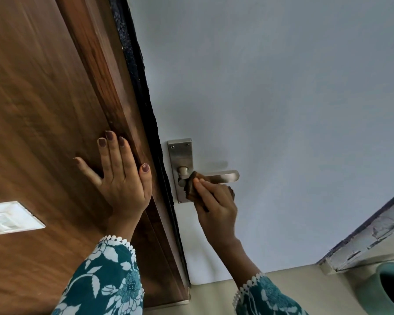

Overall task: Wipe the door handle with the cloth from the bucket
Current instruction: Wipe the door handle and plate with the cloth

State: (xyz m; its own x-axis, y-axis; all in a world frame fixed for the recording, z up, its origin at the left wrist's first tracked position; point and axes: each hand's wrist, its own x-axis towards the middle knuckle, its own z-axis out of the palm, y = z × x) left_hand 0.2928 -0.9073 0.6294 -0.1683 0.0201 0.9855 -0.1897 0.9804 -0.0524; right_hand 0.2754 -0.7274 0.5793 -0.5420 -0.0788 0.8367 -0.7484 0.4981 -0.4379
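Observation:
A silver lever door handle (pixel 228 176) juts right from a steel backplate (pixel 181 155) on the pale grey door (pixel 282 98). My right hand (pixel 216 205) grips a small brown cloth (pixel 192 184) and presses it on the lever near its round hub. Most of the cloth is hidden under my fingers. My left hand (pixel 121 176) lies flat with fingers spread on the brown wooden frame (pixel 55 110), just left of the door's edge. The green bucket (pixel 387 289) shows only as a rim at the lower right.
A white switch plate (pixel 11 218) sits on the wood at the far left. A dark strip (pixel 141 92) runs between frame and door. A worn white ledge (pixel 369 235) crosses the lower right above the beige floor (pixel 305 289).

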